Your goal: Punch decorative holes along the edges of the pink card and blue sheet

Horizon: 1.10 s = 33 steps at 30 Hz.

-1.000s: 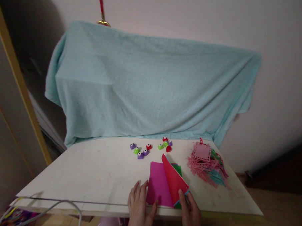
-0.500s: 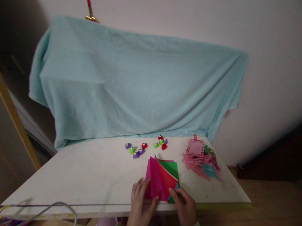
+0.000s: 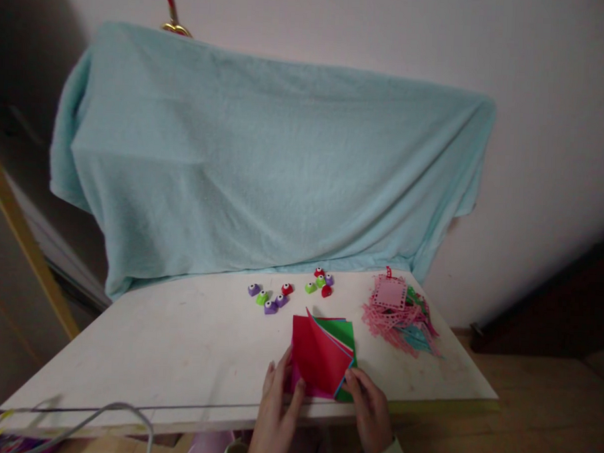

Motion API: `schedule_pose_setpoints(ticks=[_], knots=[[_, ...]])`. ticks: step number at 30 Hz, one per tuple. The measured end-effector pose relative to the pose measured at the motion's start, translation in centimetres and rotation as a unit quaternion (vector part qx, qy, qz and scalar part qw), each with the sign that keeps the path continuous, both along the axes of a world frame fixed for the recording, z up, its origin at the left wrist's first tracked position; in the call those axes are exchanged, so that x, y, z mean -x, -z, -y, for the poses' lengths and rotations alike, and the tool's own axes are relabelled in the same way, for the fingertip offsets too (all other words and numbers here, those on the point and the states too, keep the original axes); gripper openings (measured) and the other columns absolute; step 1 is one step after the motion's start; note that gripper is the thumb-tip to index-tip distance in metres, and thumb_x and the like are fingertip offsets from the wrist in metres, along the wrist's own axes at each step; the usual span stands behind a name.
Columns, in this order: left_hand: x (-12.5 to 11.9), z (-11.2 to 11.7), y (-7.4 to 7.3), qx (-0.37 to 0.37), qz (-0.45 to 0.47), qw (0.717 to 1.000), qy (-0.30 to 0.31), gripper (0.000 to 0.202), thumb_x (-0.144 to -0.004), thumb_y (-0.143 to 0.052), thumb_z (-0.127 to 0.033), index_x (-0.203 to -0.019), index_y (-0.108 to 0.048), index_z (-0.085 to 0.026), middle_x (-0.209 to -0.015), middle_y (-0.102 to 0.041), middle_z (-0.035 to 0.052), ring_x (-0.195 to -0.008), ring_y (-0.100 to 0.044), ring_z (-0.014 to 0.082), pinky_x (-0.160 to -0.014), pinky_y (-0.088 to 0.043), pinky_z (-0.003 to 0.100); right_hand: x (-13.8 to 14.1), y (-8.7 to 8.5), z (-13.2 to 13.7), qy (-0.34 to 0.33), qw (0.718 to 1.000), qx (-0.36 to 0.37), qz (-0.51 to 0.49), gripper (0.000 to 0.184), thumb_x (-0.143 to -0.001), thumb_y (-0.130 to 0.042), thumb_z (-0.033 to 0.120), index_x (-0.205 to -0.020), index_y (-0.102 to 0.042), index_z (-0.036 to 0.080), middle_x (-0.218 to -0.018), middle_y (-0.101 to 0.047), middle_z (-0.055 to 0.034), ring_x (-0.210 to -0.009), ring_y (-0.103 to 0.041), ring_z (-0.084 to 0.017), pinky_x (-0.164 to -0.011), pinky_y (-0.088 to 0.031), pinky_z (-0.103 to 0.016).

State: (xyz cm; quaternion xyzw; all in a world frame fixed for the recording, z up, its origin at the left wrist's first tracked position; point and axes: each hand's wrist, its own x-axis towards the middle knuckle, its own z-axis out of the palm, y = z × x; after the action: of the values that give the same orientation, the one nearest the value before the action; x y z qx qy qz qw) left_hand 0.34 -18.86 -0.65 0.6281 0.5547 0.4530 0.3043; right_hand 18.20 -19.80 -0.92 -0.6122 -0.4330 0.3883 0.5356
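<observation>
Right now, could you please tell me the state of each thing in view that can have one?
Coloured sheets: stacked, partly fanned open.
Left hand: at the sheets' left edge, grip unclear.
Right hand: pinching the sheets' right edge.
Blue cloth: draped, hanging in folds.
Eyed pieces: loose, in two groups on the table.
Mostly pink pile: heaped, tangled.
Grey cable: bent in a curve.
Gold ornament: hanging, partly hidden.

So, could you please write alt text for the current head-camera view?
A person's left hand touches and right hand pinches coloured paper sheets on a white table. Beyond are small bright pieces, a mostly pink pile and a draped blue cloth.
</observation>
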Motion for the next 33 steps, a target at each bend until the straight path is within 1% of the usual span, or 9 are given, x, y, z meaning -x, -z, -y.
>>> schedule_pose_setpoints(ticks=[3,6,12,16,19,24,27,30,33], knots=[[0.3,0.0,0.0,0.044,0.011,0.999,0.022,0.042,-0.088,-0.042,-0.033,-0.129,-0.045,-0.027,-0.134,-0.048,0.0041,-0.133,-0.028,0.0247,-0.107,-0.027,0.05,0.0,0.0,0.0,-0.002,1.0,0.002,0.024,0.037,-0.075,-0.055,0.052,-0.071,-0.065,0.017,-0.066,-0.064,-0.0026,-0.066,-0.059,-0.02,-0.06,-0.047,-0.025],[0.5,0.1,0.0,0.053,0.02,0.998,0.031,0.035,-0.089,-0.038,-0.033,-0.121,-0.053,-0.027,-0.131,-0.05,0.0016,-0.131,-0.033,0.0226,-0.11,-0.021,0.051,0.0,0.1,0.0,-0.013,0.999,-0.005,0.035,0.033,-0.076,-0.056,0.049,-0.075,-0.066,0.017,-0.069,-0.065,-0.0034,-0.069,-0.06,-0.021,-0.063,-0.048,-0.026],[0.4,-0.1,0.2,0.074,0.013,0.997,0.014,0.038,-0.086,-0.046,-0.036,-0.123,-0.051,-0.025,-0.129,-0.052,0.005,-0.13,-0.034,0.0259,-0.105,-0.031,0.052,-0.1,0.6,0.1,-0.017,1.0,0.0,0.024,0.031,-0.077,-0.055,0.046,-0.075,-0.066,0.017,-0.071,-0.067,-0.0045,-0.069,-0.062,-0.021,-0.064,-0.049,-0.027],[0.3,-0.3,-0.4,0.02,0.0,1.0,0.024,0.047,-0.084,-0.05,-0.031,-0.13,-0.043,-0.022,-0.128,-0.05,0.0095,-0.123,-0.042,0.0251,-0.102,-0.036,0.047,-0.3,1.3,-0.1,0.008,1.0,0.008,0.011,0.031,-0.075,-0.056,0.046,-0.075,-0.067,0.016,-0.07,-0.067,-0.0048,-0.066,-0.063,-0.021,-0.061,-0.05,-0.027],[0.0,-0.3,-1.3,-0.027,-0.026,0.999,-0.002,0.047,-0.085,-0.051,-0.029,-0.131,-0.041,-0.023,-0.134,-0.042,0.0105,-0.125,-0.039,0.0243,-0.103,-0.034,0.046,-0.3,1.6,-0.3,0.027,1.0,0.017,0.001,0.032,-0.074,-0.057,0.047,-0.077,-0.066,0.016,-0.07,-0.067,-0.0047,-0.065,-0.063,-0.021,-0.06,-0.051,-0.027],[-2.1,-1.0,-1.6,0.009,-0.018,0.995,0.095,0.037,-0.083,-0.053,-0.036,-0.118,-0.051,-0.023,-0.115,-0.056,0.0087,-0.107,-0.054,0.0225,-0.091,-0.046,0.039,-0.2,1.1,-0.2,-0.004,1.0,-0.003,-0.015,0.032,-0.075,-0.057,0.047,-0.078,-0.067,0.016,-0.075,-0.069,-0.0055,-0.073,-0.065,-0.023,-0.068,-0.052,-0.029],[-3.6,-1.7,-1.0,0.001,-0.004,0.995,0.096,0.042,-0.076,-0.062,-0.04,-0.111,-0.053,-0.019,-0.1,-0.06,0.0079,-0.09,-0.06,0.0215,-0.078,-0.052,0.036,-0.3,0.9,0.0,0.004,0.998,0.003,-0.056,0.042,-0.076,-0.051,0.053,-0.084,-0.069,0.015,-0.084,-0.07,-0.0083,-0.077,-0.067,-0.024,-0.073,-0.053,-0.033],[-4.1,-2.0,-0.7,-0.023,-0.005,0.993,0.119,0.044,-0.074,-0.064,-0.041,-0.111,-0.054,-0.02,-0.102,-0.059,0.0077,-0.085,-0.061,0.0199,-0.074,-0.053,0.034,-0.7,1.1,0.1,0.011,0.999,-0.011,-0.042,0.048,-0.073,-0.051,0.06,-0.085,-0.07,0.017,-0.089,-0.07,-0.0089,-0.078,-0.067,-0.024,-0.071,-0.055,-0.034],[-3.7,-1.9,-0.7,-0.049,-0.026,0.987,0.15,0.044,-0.075,-0.064,-0.039,-0.115,-0.054,-0.025,-0.113,-0.055,0.0081,-0.095,-0.06,0.0212,-0.08,-0.053,0.035,-1.1,1.7,-0.1,0.035,0.998,-0.045,0.041,0.048,-0.067,-0.055,0.065,-0.076,-0.071,0.021,-0.082,-0.071,-0.0077,-0.073,-0.066,-0.024,-0.063,-0.056,-0.032]])
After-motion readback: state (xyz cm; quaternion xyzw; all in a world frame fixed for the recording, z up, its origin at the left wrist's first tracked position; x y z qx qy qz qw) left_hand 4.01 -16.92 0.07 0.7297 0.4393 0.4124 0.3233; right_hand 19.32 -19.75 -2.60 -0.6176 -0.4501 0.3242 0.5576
